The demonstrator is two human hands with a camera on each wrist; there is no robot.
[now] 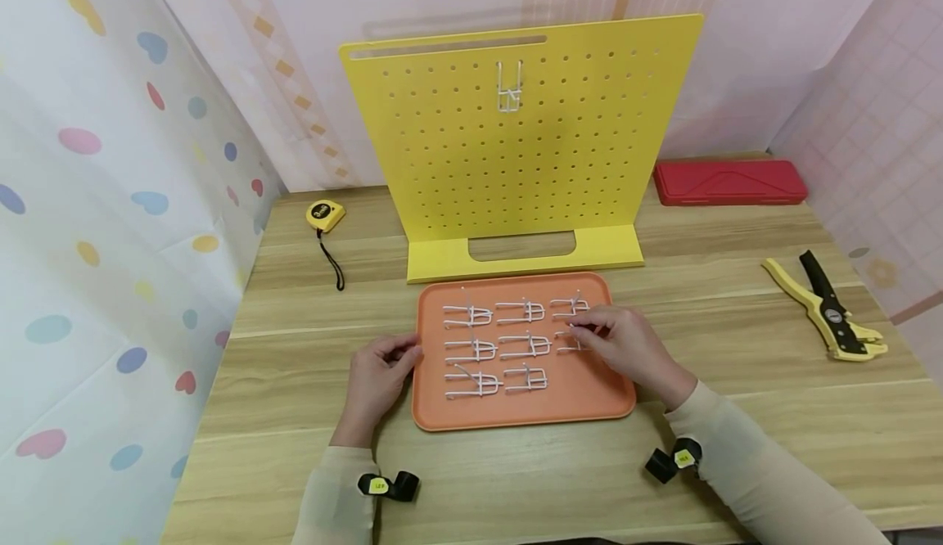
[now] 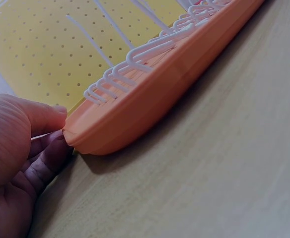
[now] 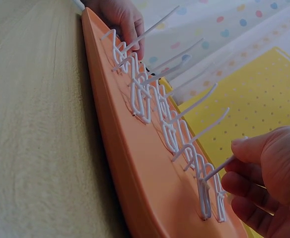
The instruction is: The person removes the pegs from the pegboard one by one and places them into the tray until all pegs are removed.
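An orange tray (image 1: 582, 398) lies in front of a yellow pegboard (image 1: 516, 160), with several white wire pegboard hooks (image 1: 471, 350) set out in rows on it. My left hand (image 1: 377, 381) grips the tray's left rim between thumb and fingers; the left wrist view shows the thumb (image 2: 48, 115) at the rim's edge. At the tray's right side, my right hand (image 1: 626, 347) pinches the upright prong of a pegboard hook (image 3: 203, 198), whose wire base is at the tray surface. Whether that base touches the tray, I cannot tell. Another hook (image 1: 509, 101) hangs high on the pegboard.
To the left of the pegboard lies a yellow tape measure (image 1: 324, 215) with a black strap. A red case (image 1: 729, 183) sits at the back right. Yellow-and-black wire strippers (image 1: 832, 316) rest at the right on the wooden table (image 1: 280, 414).
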